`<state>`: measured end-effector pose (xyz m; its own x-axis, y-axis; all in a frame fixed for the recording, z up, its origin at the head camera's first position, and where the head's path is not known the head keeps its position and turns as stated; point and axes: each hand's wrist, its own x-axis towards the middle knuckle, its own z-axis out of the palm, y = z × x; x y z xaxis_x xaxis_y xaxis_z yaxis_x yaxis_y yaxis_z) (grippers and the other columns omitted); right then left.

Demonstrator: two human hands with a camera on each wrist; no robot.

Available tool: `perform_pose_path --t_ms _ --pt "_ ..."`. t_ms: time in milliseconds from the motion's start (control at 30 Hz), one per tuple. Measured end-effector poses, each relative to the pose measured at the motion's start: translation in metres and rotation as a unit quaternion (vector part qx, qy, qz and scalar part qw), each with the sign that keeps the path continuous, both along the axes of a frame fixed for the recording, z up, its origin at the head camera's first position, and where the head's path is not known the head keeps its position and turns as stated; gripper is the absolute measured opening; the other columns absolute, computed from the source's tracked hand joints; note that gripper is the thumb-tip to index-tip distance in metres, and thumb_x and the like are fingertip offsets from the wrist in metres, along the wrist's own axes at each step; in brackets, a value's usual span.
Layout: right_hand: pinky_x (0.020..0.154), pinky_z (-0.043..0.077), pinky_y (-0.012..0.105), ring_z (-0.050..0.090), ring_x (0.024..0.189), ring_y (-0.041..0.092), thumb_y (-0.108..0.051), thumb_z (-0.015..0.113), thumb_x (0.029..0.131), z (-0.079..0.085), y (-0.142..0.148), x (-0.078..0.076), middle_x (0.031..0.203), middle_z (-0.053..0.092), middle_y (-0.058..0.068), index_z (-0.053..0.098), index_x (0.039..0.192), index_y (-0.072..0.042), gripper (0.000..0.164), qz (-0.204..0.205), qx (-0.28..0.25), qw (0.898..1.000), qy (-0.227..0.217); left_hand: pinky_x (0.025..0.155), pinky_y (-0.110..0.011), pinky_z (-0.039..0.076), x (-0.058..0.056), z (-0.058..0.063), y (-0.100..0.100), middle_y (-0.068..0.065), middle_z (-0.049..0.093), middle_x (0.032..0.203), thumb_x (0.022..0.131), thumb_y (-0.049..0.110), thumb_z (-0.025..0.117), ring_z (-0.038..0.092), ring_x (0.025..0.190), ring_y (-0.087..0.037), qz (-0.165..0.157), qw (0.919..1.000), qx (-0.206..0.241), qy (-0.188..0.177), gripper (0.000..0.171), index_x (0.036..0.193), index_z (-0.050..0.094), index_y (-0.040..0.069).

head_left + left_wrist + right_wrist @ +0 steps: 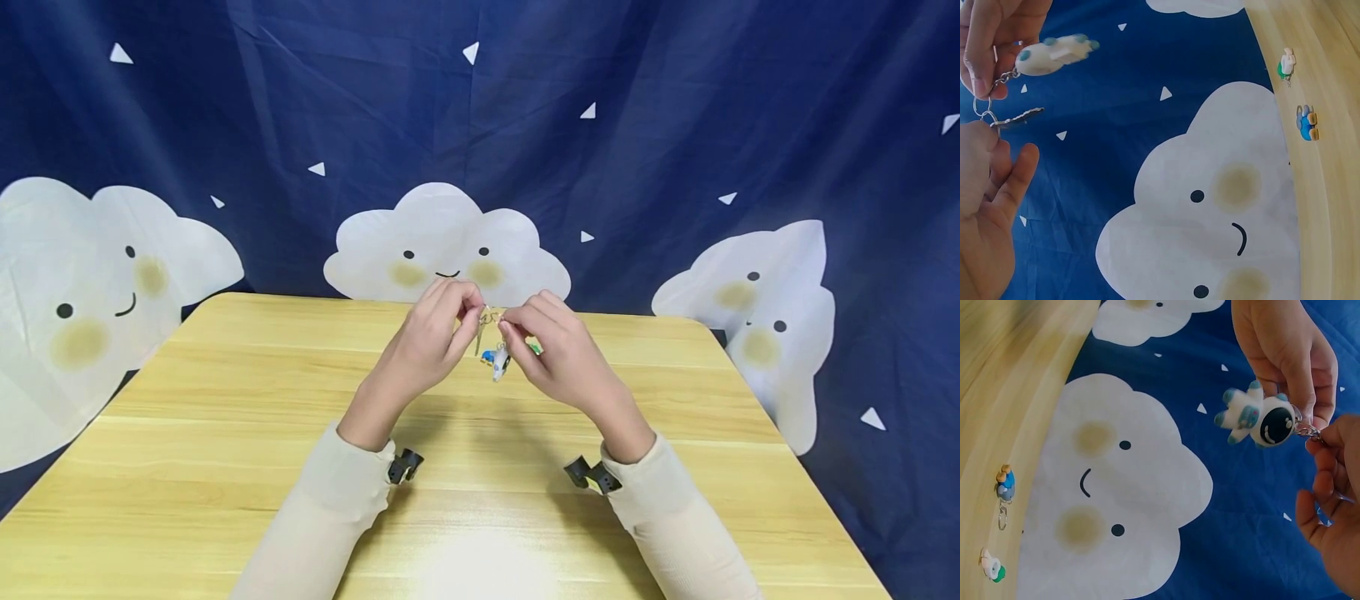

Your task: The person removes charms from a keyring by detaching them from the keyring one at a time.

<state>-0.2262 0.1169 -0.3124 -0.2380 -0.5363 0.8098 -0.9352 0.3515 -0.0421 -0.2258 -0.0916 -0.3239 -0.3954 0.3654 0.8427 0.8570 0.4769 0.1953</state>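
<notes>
Both hands are raised close together over the far part of the table. My left hand (437, 332) pinches metal rings (982, 115) between thumb and fingertips, and a key (478, 337) hangs from them. Facing it, my right hand (558, 354) pinches the ring end of a keychain. Its short chain (1305, 430) carries a white and teal astronaut figure (1260, 419) with a dark visor, which dangles below the fingers. Where the fingertips meet, the rings overlap, partly hidden by the fingers.
On the wooden table (247, 433), near its far edge, lie a blue figure keychain (1005, 482) and a white and green figure keychain (991, 565). Behind the table hangs a dark blue curtain (420, 108) printed with white clouds.
</notes>
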Motion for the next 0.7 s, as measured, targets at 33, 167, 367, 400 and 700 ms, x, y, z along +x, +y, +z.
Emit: perform_pose_path --t_ms 33,167,367,400,700 --pt "0.067 0.043 0.031 0.051 0.072 0.019 -0.011 0.057 0.101 0.0003 0.0001 0.0003 0.077 0.058 0.002 0.067 0.092 -0.003 0.016 0.0 -0.001 1.0 0.001 0.074 -0.032 0.048 -0.0001 -0.0004 0.0003 -0.012 0.057 0.091 0.102 0.0 0.049 0.054 0.085 -0.026 0.001 1.0 -0.002 -0.001 0.006 0.101 0.055 -0.003" --pt "0.066 0.042 0.03 0.05 0.071 0.018 -0.011 0.055 0.1 0.0003 -0.0003 0.0006 0.074 0.058 0.001 0.067 0.088 -0.004 0.018 0.003 -0.011 1.0 0.005 0.074 -0.031 0.045 0.0001 -0.0013 0.0016 -0.01 0.054 0.09 0.099 -0.003 0.049 0.05 0.086 -0.025 0.003 0.9999 -0.012 0.002 0.004 0.1 0.053 -0.002" --pt "0.065 0.041 0.029 0.05 0.069 0.017 -0.008 0.056 0.097 0.0007 -0.002 0.0023 0.073 0.058 0.001 0.066 0.085 -0.005 0.015 0.011 -0.033 0.999 -0.006 0.072 -0.03 0.042 0.0009 -0.0013 0.0032 -0.009 0.05 0.086 0.092 -0.008 0.051 0.046 0.083 -0.024 0.009 0.9994 -0.028 0.02 0.008 0.096 0.05 0.0" --pt "0.065 0.041 0.029 0.05 0.069 0.017 -0.008 0.056 0.096 0.0006 -0.0021 0.0024 0.072 0.058 0.001 0.066 0.085 -0.005 0.015 0.013 -0.037 0.999 -0.01 0.072 -0.03 0.042 0.001 -0.0014 0.0033 -0.008 0.05 0.086 0.091 -0.008 0.051 0.046 0.083 -0.023 0.01 0.9993 -0.03 0.021 0.009 0.096 0.05 0.0" --pt "0.064 0.04 0.023 0.05 0.069 0.013 -0.005 0.058 0.093 0.0017 0.0004 0.0023 0.071 0.057 -0.001 0.065 0.081 -0.006 0.014 0.028 -0.062 0.996 -0.054 0.071 -0.029 0.042 0.004 0.0017 0.005 -0.008 0.051 0.087 0.093 -0.007 0.05 0.047 0.084 -0.022 0.005 0.999 -0.033 0.029 0.008 0.097 0.051 0.001"
